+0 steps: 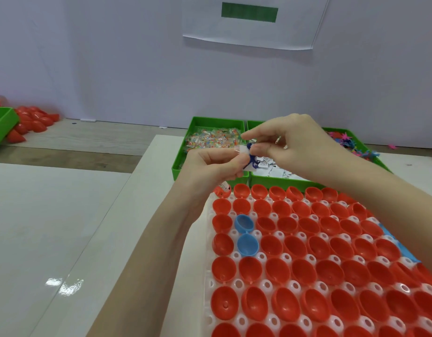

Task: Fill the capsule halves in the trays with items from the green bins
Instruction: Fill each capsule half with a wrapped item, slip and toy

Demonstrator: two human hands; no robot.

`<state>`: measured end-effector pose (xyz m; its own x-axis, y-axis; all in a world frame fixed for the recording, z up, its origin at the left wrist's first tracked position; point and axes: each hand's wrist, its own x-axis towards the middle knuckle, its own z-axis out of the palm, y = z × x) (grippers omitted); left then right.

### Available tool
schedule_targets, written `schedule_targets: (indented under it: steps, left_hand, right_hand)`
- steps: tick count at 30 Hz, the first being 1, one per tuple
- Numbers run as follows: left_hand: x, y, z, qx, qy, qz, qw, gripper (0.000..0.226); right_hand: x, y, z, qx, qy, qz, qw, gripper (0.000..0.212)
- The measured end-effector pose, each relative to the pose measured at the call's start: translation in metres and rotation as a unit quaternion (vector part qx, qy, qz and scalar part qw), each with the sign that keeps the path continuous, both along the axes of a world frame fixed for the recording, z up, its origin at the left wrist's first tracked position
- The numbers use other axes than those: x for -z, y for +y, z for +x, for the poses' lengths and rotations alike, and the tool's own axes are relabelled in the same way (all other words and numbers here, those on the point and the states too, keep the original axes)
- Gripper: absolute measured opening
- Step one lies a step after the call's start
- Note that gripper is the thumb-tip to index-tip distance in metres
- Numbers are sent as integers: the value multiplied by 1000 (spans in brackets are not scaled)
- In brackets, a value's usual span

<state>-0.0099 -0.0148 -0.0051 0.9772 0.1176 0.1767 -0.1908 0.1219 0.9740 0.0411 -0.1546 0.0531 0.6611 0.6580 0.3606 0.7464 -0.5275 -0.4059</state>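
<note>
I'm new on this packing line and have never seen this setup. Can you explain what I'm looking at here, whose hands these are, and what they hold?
There is no machine: one camera on a person's head looks down at their bare hands. On the table lies a white tray of open red capsule halves, plus one blue capsule lying open. Behind it stand green bins with small wrapped packets, paper slips and colourful little toys. The left hand and right hand together pinch a small blue toy with a white slip, above the bins. Loose red halves lie far left.
</note>
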Motion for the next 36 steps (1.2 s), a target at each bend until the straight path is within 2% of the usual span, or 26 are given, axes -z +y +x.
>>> schedule_targets:
  steps: [3, 7, 11, 12, 14, 17, 19, 21, 26, 31, 33, 36]
  left_hand:
    - [2, -3, 1, -75, -29, 43, 996, 9]
    - [10, -10, 6, -160, -5, 25, 987, 14]
    - [17, -6, 9, -164, 18, 34, 986, 29]
    - [18, -4, 9, -170, 11, 75, 983, 29]
    - [22, 0, 12, -197, -3, 215, 956, 29]
    - [33, 1, 16, -211, 19, 446, 870, 42]
    - [40, -1, 17, -198, 24, 528, 825, 49]
    - [46, -3, 18, -180, 16, 552, 814, 50]
    - [54, -4, 21, -154, 8, 563, 812, 43]
    - [57, -3, 23, -159, 5, 584, 796, 48]
    - [60, -2, 25, -162, 6, 590, 791, 47]
    - [61, -1, 25, -155, 7, 594, 789, 43]
  right_hand:
    - [9, 8, 4, 6, -3, -10, 1000, 20]
    - [21, 13, 12, 39, 19, 18, 999, 17]
    - [35, 11, 22, 49, 89, 64, 993, 12]
    - [40, 11, 24, 56, 94, 65, 992, 11]
    - [49, 11, 29, 73, 92, 46, 992, 11]
    - [64, 10, 32, 92, 82, 16, 992, 12]
    - [71, 10, 33, 95, 81, 13, 992, 12]
    - [76, 9, 33, 98, 75, 16, 992, 12]
    - [82, 7, 31, 88, 70, 13, 994, 11]
    - [82, 7, 29, 84, 51, -30, 995, 11]
    - [79, 6, 28, 73, 3, -86, 994, 12]
    - [75, 5, 28, 37, -98, -206, 973, 15]
